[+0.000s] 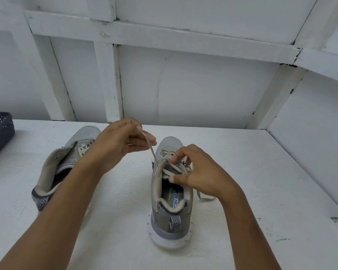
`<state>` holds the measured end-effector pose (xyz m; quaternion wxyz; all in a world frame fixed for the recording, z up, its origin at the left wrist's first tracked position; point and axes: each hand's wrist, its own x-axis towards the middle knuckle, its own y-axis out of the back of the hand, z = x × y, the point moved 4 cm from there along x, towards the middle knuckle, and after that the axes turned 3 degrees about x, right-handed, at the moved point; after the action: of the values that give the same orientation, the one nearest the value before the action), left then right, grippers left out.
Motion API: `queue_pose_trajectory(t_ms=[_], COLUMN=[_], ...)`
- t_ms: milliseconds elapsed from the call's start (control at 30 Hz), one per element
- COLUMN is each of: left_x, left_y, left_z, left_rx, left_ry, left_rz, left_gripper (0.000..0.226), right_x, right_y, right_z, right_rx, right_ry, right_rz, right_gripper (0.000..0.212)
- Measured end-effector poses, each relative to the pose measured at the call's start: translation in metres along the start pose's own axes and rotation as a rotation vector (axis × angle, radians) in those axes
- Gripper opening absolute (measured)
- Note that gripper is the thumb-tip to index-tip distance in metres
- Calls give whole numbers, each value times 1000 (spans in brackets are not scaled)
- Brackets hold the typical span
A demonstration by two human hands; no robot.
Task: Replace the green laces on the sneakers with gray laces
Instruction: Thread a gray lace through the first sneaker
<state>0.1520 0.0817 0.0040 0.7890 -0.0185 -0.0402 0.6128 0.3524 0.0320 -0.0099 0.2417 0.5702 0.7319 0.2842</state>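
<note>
Left sneaker (82, 137) and centre sneaker (172, 215): gray mesh cloth uppers, matt. Centre sole white, smooth. Gray lace (151, 149): flat woven cloth. Bench (252, 182): white paint, rough, grainy. Wall (203, 84): white-painted wood, cracked at joints. Far left, dark knit shoe (2, 131).

Your left hand (121, 141) and right hand (199, 176) are bare. So are your left forearm (66, 201) and right forearm (248, 227), uncovered all the way down to the bottom edge of the view. Both arms are slim. The thumbnail (171, 179) on your right hand is short, trimmed close to the fingertip.
</note>
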Motion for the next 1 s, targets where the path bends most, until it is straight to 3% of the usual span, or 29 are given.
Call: queue_pose_trajectory(t_ms=[67, 133, 233, 300, 333, 400, 467, 600, 700, 833, 1000], left_x=[1, 3, 4, -3, -7, -10, -8, -6, -7, -8, -13], left_y=[0, 2, 4, -3, -7, -11, -8, -6, -12, -12, -11], left_z=[1, -2, -12, -22, -26, -24, -14, -4, -12, -21, -28], left_rx=[-254, -247, 274, 698, 775, 688, 487, -153, -8, 179, 590], left_ry=[25, 69, 155, 182, 171, 109, 0, 50, 92, 105, 157], left_rz=[25, 63, -27, -279, -395, -413, -257, -106, -83, -87, -346], left_gripper=[24, 22, 15, 9, 9, 13, 12, 15, 20, 5, 14], right_x=[-3, -4, -6, -7, -7, -8, -8, -9, -8, -8, -8], right_y=[1, 3, 5, 6, 7, 9, 10, 9, 6, 2, 2], right_z=[2, 6, 13, 16, 18, 20, 24, 31, 34, 38, 45], right_rx=[-46, -73, -68, -51, -45, -35, -15, 25, 86, 141, 318], right_ry=[8, 14, -11, -31, -39, -54, -93, -163, -171, -129, -142], right_rz=[-14, 25, 53, 40, 37, 38, 37, 9, -7, -5, -48], right_gripper=[38, 41, 47, 51, 53, 58, 63, 68, 57, 40, 43])
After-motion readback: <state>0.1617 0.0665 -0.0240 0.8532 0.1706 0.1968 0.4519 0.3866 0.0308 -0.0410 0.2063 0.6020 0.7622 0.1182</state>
